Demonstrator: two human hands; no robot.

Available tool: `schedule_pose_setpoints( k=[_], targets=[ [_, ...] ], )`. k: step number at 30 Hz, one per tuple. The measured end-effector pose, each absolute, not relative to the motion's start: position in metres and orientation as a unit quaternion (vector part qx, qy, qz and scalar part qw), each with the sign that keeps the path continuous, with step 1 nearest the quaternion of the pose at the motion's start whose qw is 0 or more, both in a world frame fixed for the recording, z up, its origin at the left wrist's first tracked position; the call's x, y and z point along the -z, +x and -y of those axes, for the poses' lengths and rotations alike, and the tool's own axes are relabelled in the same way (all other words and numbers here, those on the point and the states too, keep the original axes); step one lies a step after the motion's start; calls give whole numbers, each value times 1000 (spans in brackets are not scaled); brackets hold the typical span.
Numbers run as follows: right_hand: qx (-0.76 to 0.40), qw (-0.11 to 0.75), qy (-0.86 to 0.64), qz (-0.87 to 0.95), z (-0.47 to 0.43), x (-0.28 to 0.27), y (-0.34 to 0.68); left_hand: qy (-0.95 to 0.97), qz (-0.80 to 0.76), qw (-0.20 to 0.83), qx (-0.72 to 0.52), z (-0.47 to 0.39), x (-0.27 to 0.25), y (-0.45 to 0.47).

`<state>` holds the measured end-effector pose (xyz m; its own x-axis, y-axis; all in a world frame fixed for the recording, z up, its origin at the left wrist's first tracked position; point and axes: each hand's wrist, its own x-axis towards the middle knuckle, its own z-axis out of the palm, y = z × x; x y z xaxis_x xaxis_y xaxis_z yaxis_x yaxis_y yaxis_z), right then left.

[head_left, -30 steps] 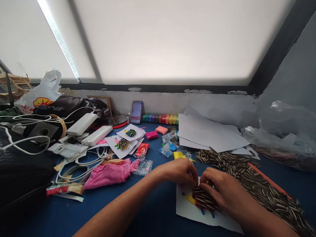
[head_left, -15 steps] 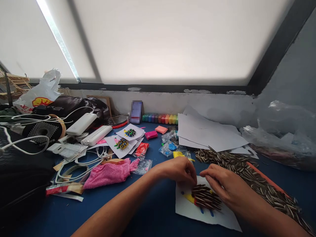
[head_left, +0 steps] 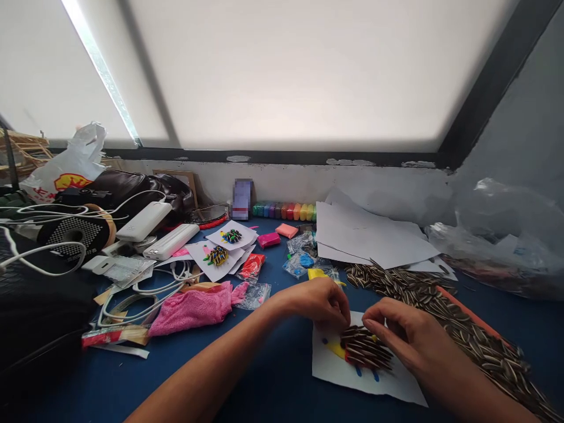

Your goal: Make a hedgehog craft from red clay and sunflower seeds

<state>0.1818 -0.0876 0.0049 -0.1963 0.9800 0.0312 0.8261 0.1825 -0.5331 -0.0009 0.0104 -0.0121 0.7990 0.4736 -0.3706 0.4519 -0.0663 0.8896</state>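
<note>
Head cam: cluttered blue tbl (head_left: 273,388) below pale blind (head_left: 291,70), grey wall (head_left: 520,129); L hand (head_left: 326,302) curled, R hand (head_left: 403,329) bent, over seed-covered sheet (head_left: 392,385); can't tell either grip

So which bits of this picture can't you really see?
All in the head view:
Whether the left hand pinches anything: the hand itself hides it.
Part of the white paper: covered by the right hand.
What the phone shows: blurred into blocks.
What fills the clear plastic bag: crumpled, dim plastic hides it.
The rest of the left forearm: cut off by the bottom edge.
</note>
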Motion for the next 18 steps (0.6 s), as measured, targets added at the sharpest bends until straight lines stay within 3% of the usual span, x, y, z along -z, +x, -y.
schedule_pose_setpoints(
  k=[18],
  targets=[
    [-215,236,-575,754,89,2,180,731,-309,608,-14,-12,16,-2]
  ],
)
